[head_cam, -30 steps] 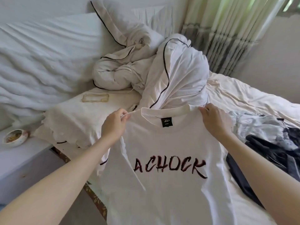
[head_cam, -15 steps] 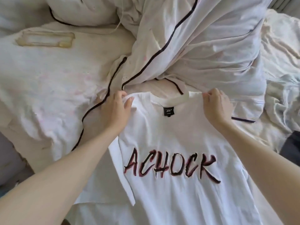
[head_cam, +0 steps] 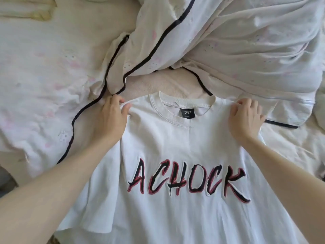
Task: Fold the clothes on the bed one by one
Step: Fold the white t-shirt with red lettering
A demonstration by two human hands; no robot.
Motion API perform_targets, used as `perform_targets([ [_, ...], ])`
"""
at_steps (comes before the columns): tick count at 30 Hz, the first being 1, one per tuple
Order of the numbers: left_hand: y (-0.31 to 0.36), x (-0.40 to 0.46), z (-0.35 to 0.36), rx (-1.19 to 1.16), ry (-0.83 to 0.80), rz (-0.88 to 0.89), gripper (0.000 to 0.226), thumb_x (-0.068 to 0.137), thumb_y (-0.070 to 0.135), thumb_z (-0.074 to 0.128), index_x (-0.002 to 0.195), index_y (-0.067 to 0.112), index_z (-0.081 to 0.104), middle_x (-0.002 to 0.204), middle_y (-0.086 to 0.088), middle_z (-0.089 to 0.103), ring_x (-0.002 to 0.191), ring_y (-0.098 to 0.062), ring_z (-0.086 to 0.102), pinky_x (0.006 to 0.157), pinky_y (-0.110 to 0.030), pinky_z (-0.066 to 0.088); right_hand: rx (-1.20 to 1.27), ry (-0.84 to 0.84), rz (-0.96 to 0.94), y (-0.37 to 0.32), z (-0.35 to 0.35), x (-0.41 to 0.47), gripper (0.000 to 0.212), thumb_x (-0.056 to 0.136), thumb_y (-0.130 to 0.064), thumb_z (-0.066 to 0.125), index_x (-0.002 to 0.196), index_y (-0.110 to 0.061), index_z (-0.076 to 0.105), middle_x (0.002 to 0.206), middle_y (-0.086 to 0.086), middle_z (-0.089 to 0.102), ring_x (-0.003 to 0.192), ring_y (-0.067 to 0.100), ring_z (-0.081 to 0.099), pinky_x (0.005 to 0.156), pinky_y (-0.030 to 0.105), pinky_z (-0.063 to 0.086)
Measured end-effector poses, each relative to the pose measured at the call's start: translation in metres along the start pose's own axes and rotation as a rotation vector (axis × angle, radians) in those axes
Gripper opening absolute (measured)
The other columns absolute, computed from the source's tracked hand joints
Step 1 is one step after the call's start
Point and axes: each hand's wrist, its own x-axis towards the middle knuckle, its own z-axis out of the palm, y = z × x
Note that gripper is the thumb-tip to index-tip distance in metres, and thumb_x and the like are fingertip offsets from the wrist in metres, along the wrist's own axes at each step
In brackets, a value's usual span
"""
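Lowering t-shirt point(head_cam: 184, 148) onto bed point(head_cam: 167, 85) (both hands pinching).

this is a bedroom in a home, seen from over a bed point(head_cam: 175, 81). the bed is covered by a pale, rumpled sheet point(head_cam: 290, 147), and on it lies a bunched white duvet point(head_cam: 246, 46) with dark piping and a faint pink flower print. a pillow point(head_cam: 38, 71) in the same flowered cloth lies at the left. a white t-shirt point(head_cam: 175, 147) with "achock" across the chest is spread out on the sheet, held at the shoulders by two bare hands. everything in view is soft bedding or clothing, the stuff of a lived-in sleeping room.
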Motion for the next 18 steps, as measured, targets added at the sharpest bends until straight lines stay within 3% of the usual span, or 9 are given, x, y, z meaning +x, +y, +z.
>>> perform_targets([
  [4,0.001,-0.020,-0.012,-0.001,-0.080,-0.125,0.047,0.093,0.032,0.056,0.127,0.002,0.047,0.127,-0.019,0.051,0.116,-0.036,0.046,0.089,-0.041,0.037,-0.012,-0.048,-0.166,-0.003,0.003,-0.035,0.045,0.098,-0.024,0.039,0.140,-0.008,0.038,0.149,0.015,0.033,0.137,0.032,0.027,0.113,0.046,0.012],
  [6,0.003,-0.043,-0.022,0.033,-0.104,-0.158,0.058,0.091,0.033,0.058,0.135,0.002,0.039,0.132,-0.022,0.048,0.120,-0.038,0.043,0.093,-0.043,0.035,-0.024,-0.104,-0.271,-0.005,0.008,-0.072,0.056,0.097,-0.036,0.028,0.146,-0.010,0.032,0.155,0.014,0.024,0.145,0.030,0.017,0.116,0.048,0.005],
  [8,0.002,-0.074,-0.031,0.070,-0.104,-0.160,0.063,0.088,0.034,0.062,0.137,0.002,0.038,0.128,-0.023,0.051,0.118,-0.039,0.045,0.094,-0.045,0.036,-0.001,-0.207,-0.318,-0.009,0.014,-0.121,0.064,0.092,-0.042,0.018,0.147,-0.013,0.032,0.156,0.012,0.024,0.145,0.029,0.016,0.115,0.049,0.005],
  [11,-0.007,-0.121,-0.042,0.047,-0.079,-0.113,0.066,0.085,0.032,0.066,0.138,0.004,0.040,0.125,-0.021,0.055,0.116,-0.038,0.048,0.096,-0.041,0.035,0.073,-0.269,-0.300,-0.013,0.018,-0.200,0.058,0.092,-0.037,0.025,0.142,-0.012,0.041,0.152,0.013,0.033,0.142,0.030,0.025,0.114,0.046,0.008],
  [15,-0.027,-0.174,-0.053,0.108,-0.117,-0.064,0.070,0.088,0.048,0.041,0.141,0.002,0.036,0.138,-0.018,0.047,0.126,-0.033,0.043,0.104,-0.042,0.033,0.106,-0.250,-0.271,-0.003,0.013,-0.279,0.056,0.092,-0.035,0.034,0.142,-0.010,0.040,0.149,0.014,0.036,0.141,0.026,0.022,0.115,0.037,0.003],
  [18,-0.047,-0.215,-0.062,0.083,-0.125,-0.071,0.065,0.095,0.045,0.037,0.143,0.002,0.033,0.148,-0.017,0.035,0.137,-0.030,0.032,0.110,-0.042,0.028,0.045,-0.312,-0.325,0.015,0.004,-0.324,0.056,0.092,-0.036,0.034,0.143,-0.014,0.035,0.150,0.013,0.036,0.141,0.024,0.018,0.116,0.037,0.002],
])
